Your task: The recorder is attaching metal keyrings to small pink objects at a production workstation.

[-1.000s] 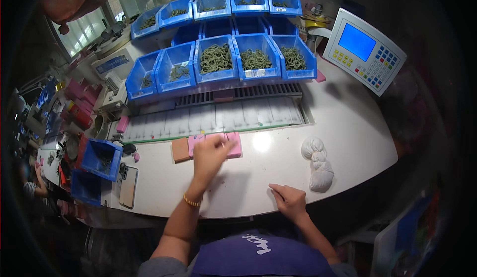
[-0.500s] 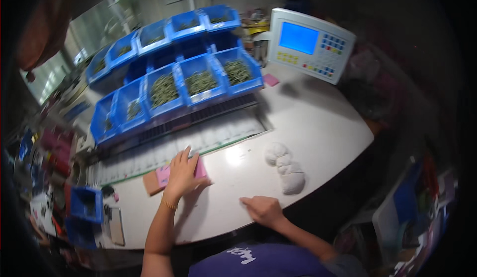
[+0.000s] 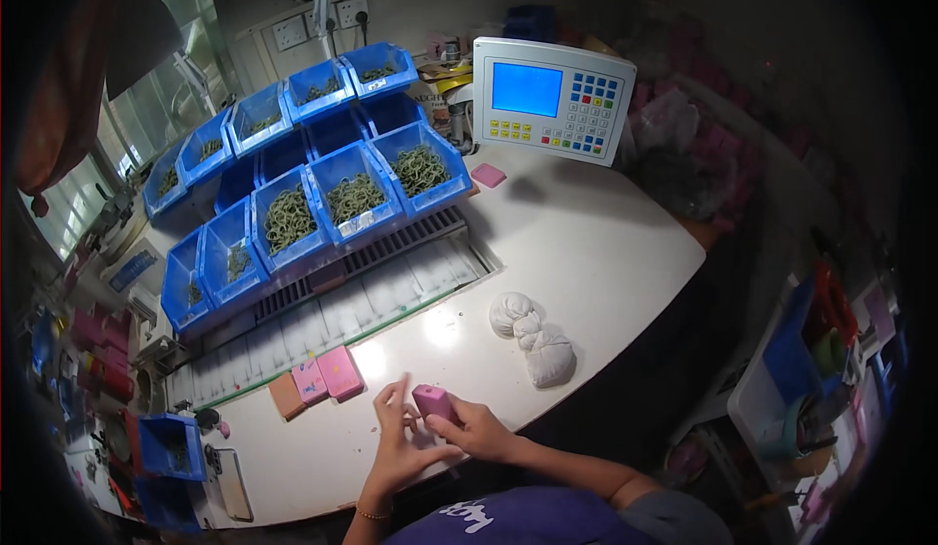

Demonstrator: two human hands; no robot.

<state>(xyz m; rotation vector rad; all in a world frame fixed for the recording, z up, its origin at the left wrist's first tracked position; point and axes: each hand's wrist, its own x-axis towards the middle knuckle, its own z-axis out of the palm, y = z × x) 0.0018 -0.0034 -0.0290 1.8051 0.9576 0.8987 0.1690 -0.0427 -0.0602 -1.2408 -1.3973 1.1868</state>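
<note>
My right hand (image 3: 481, 434) grips a small pink block (image 3: 434, 402) over the near part of the white table. Its fingers wrap the block's right side and lower end. Just left of it is my left hand (image 3: 399, 444), fingers spread apart and thumb stretched toward the right hand. Whether the left fingertips touch the block I cannot tell. Farther left, two pink blocks (image 3: 341, 373) lie side by side with an orange-brown block (image 3: 287, 396), along the green-edged strip. A knotted white cloth bundle (image 3: 543, 347) rests to the right of my hands.
Two tiers of blue bins (image 3: 318, 208) with green ring-like pieces stand at the back left. A grey keypad unit with a blue screen (image 3: 528, 89) stands behind the table (image 3: 586, 242). A phone (image 3: 233, 486) and small blue bins (image 3: 168, 447) sit at the left edge.
My left hand has left the row of blocks and come nearer to me. My right hand, earlier pointing with no block visible, now holds a pink block. The view has shifted.
</note>
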